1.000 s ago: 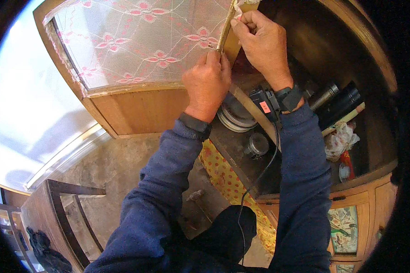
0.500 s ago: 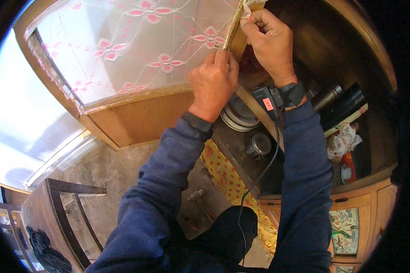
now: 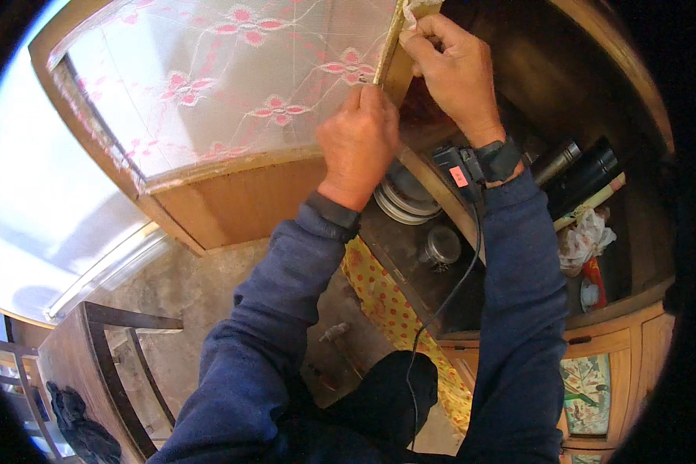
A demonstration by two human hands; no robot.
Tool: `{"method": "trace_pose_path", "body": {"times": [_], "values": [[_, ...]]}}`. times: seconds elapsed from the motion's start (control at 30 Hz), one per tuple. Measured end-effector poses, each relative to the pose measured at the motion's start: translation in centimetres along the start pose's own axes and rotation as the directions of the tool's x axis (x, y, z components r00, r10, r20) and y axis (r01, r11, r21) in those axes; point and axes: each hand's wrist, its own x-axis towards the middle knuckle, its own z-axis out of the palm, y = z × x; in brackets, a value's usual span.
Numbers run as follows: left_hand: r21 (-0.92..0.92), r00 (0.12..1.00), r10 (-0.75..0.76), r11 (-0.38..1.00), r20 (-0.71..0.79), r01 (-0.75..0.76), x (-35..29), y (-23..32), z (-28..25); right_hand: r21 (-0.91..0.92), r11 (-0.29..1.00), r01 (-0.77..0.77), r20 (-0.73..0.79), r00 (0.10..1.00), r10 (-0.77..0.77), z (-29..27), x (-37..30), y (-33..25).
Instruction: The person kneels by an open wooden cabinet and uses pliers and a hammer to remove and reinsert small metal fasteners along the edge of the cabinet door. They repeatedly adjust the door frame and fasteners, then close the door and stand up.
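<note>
A wooden cabinet door (image 3: 232,203) stands open at the upper left, its panel covered with sheer white fabric (image 3: 232,85) embroidered with pink flowers. Against the door's right-hand edge, my left hand (image 3: 357,143) is closed in a fist, by a narrow gold-coloured strip (image 3: 387,54); what lies inside its fingers is hidden. Higher and further right, my right hand (image 3: 458,73) pinches a crumpled white fabric edge (image 3: 417,9) at the top of the frame. A black device with a pink label (image 3: 458,175) is strapped at my right wrist, and a cable runs down from it.
Inside the cabinet (image 3: 456,301) are stacked plates (image 3: 402,203), a glass jar (image 3: 442,245), dark cylinders (image 3: 591,174) and a plastic bag (image 3: 586,238). Yellow dotted cloth (image 3: 394,309) hangs along its front. A hammer (image 3: 334,332) lies on the floor; a wooden stool (image 3: 93,371) stands left.
Both hands have shifted very slightly left along with the door edge. Their closed grips look the same.
</note>
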Motion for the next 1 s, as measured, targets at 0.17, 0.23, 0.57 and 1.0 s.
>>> {"method": "trace_pose_path", "body": {"times": [0.17,0.23,0.57,1.0], "values": [[0.054,0.998,-0.059,0.997,0.006,0.059,0.2,0.1,-0.3,-0.212,0.957,0.196,-0.05,0.976,-0.211,0.2,0.1,-0.9],[0.052,0.997,-0.075,0.996,-0.014,0.076,0.2,0.0,-0.1,-0.259,0.92,0.294,-0.07,0.944,-0.322,0.3,0.2,-1.0],[-0.022,0.998,-0.052,0.998,-0.022,0.051,0.0,-0.9,0.6,-0.172,0.937,0.306,-0.116,0.938,-0.327,0.7,0.3,-2.6],[-0.045,0.998,0.06,0.997,-0.029,-0.061,-0.1,-2.0,0.3,-0.065,0.969,0.237,-0.09,0.966,-0.242,0.6,0.4,-2.0]]}}
